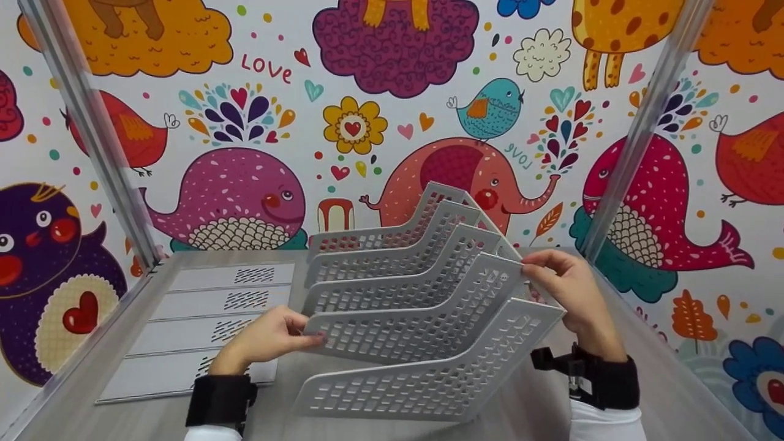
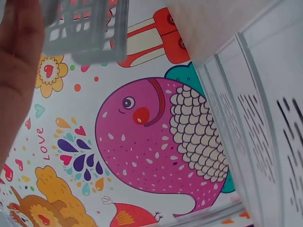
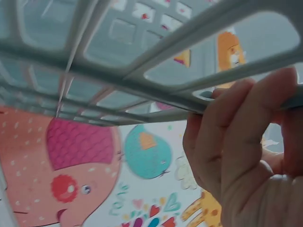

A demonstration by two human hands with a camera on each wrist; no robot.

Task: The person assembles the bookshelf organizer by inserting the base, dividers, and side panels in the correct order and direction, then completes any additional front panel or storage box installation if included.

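A grey perforated file rack with several upright dividers fills the middle of the head view. Its dividers are low on the left and rise toward the right. My left hand pinches the low left end of one divider between thumb and fingers. At the rack's right side, my right hand grips the tall back edge near a divider's top corner. In the right wrist view, curled fingers wrap a bar of the lattice. The left wrist view shows only part of the hand beside a blurred rack corner.
A flat light-grey panel with ridges and groups of dark slots lies on the table at left. Metal posts stand at both sides. Behind the table rises a wall printed with cartoon animals.
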